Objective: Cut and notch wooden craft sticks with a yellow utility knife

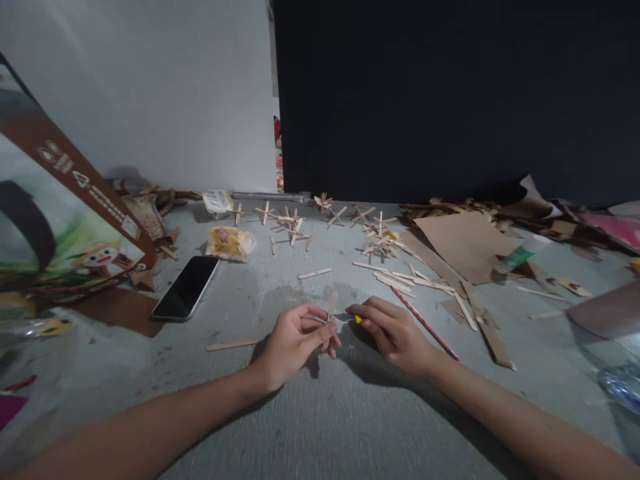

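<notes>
My left hand (295, 340) pinches an upright wooden craft stick (333, 303) between thumb and fingers. My right hand (393, 330) is closed around a small yellow-handled knife (358, 319), whose grey blade points left and reaches the stick at my left fingertips. Whether the blade cuts into the wood is too small to tell. Most of the knife's handle is hidden inside my right hand. One loose craft stick (231, 345) lies left of my left hand, partly behind it. Another short stick (315, 273) rests on the table beyond both hands.
A phone (187, 290) and a wrapped yellow packet (230, 243) lie left, near a large printed bag (100, 220). Crossed sticks (295, 227) stand at the back. Right are loose sticks (395, 280), a red pencil (425, 325), cardboard (465, 247) and a glue tube (523, 255).
</notes>
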### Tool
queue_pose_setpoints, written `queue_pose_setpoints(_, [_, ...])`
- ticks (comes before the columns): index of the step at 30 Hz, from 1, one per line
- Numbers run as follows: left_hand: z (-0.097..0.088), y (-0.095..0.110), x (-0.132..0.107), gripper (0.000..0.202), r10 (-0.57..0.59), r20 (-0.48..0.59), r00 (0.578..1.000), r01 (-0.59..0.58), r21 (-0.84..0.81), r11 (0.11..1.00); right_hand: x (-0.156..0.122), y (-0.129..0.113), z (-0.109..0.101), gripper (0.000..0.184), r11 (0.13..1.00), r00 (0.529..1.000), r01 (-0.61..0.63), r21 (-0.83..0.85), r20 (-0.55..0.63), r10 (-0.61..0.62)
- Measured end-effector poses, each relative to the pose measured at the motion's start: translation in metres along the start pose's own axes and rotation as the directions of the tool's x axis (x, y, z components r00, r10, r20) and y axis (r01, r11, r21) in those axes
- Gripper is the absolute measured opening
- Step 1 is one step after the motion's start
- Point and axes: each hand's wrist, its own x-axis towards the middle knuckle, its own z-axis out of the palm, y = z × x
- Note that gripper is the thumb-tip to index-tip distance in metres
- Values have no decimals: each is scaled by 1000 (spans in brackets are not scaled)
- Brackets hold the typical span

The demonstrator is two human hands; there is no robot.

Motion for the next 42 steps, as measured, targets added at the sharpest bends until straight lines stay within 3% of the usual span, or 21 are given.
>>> queue_pose_setpoints(9, [0,-3,1,50,-20,41,999,20,-8,1000,-1,3,-1,28,999,1000,5,53,-2,-5])
queue_pose_setpoints(15, [-5,-3,5,49,-48,193,980,52,-18,998,1,2,-2,33,998,999,38,53,3,-38])
queue_pose_setpoints(20, [-8,-5,9,51,-71,242,968,75,-9,997,1,4,-3,35,995,997,67,70,20,-68])
queue_pose_setpoints(28, [-2,-7,8,46,-70,157,985,57,85,995,-1,6,-4,35,996,997,68,64,41,-71])
queue_pose_setpoints(39, [2,-12,3,38,-84,105,991,74,95,993,1,4,-7,35,986,993,105,128,36,-110])
queue_pose_setpoints(42, [-1,-15,6,43,-57,37,998,53,93,994,1,1,-6,37,979,990,134,156,28,-141])
